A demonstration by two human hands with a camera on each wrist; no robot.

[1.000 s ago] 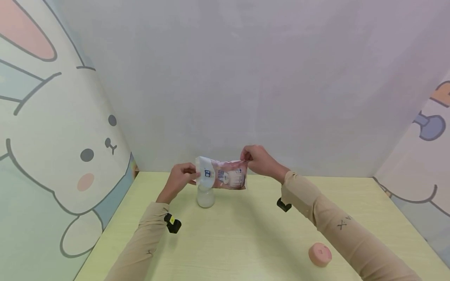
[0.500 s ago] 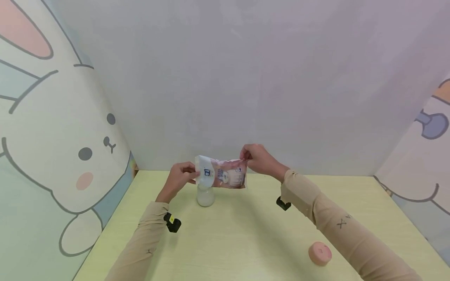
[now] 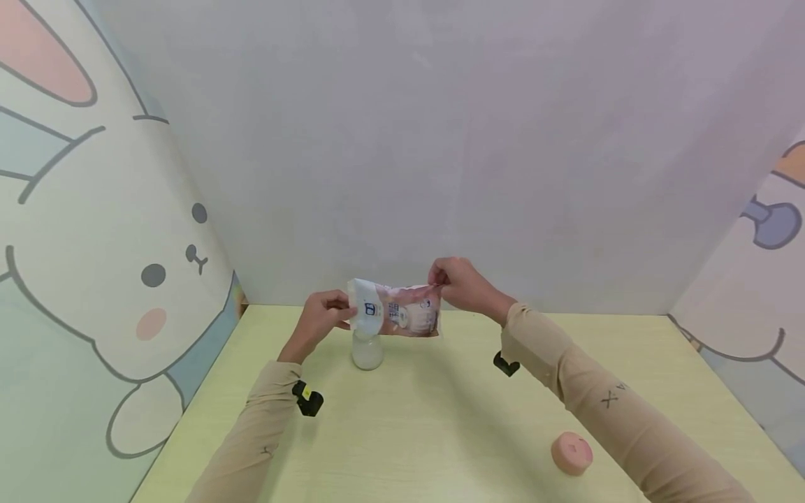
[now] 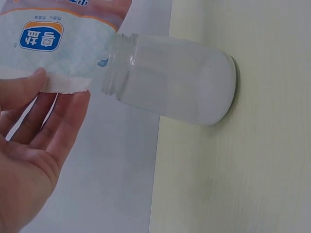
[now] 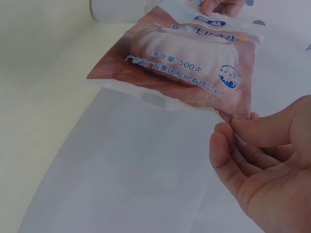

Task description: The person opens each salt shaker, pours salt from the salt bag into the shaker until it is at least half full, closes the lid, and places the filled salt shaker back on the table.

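A pink and pale-blue salt bag (image 3: 402, 312) is held level above the table, one end over the mouth of a glass jar (image 3: 367, 353). My left hand (image 3: 318, 320) pinches the bag's pale end between thumb and fingers. At the opposite end, my right hand (image 3: 464, 285) pinches the far upper corner; the right wrist view shows thumb and fingertips on that corner of the salt bag (image 5: 180, 63). The jar (image 4: 177, 80) stands upright, lidless, with white contents in its lower part. In the left wrist view the bag's end overlaps the jar's threaded neck.
A round pink lid-like piece (image 3: 571, 454) lies on the pale wooden table (image 3: 402, 433) at the front right, beside the right forearm. A grey-white wall (image 3: 402, 154) rises behind the table, and side panels with cartoon animals flank it.
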